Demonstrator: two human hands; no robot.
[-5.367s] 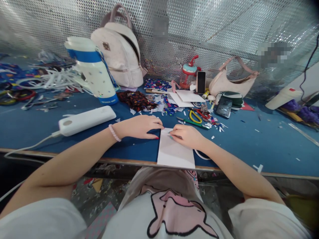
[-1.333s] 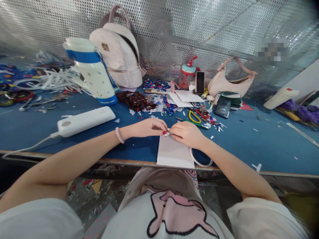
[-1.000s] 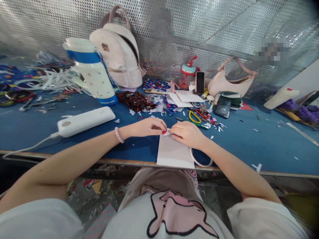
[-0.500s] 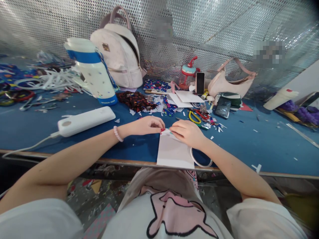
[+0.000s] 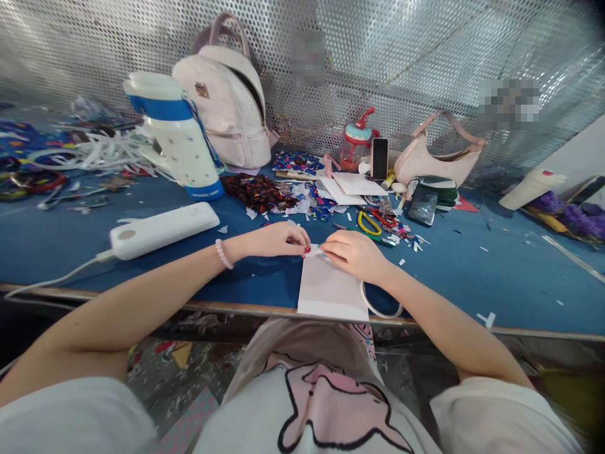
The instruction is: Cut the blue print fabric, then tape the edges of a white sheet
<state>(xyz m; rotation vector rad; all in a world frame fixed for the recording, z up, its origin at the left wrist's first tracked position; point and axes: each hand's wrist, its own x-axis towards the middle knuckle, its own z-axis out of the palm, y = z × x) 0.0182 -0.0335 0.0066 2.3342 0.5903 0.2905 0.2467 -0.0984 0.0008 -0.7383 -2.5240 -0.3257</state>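
A white sheet of paper lies at the near edge of the blue table, just in front of me. My left hand pinches the sheet's far left corner between curled fingers with red nails. My right hand presses on the far edge of the same sheet, fingertips meeting the left hand's. A roll of clear tape lies under my right wrist, partly hidden by it. What sits between my fingertips is too small to make out.
A white power bank with its cable lies to the left. Behind stand a blue-and-white jug, a backpack, a small bottle, phones, a handbag, scissors and several paper scraps.
At first my left hand lay flat beside the sheet. It has since curled into a pinch at the far corner. In the last second both hands barely shift.
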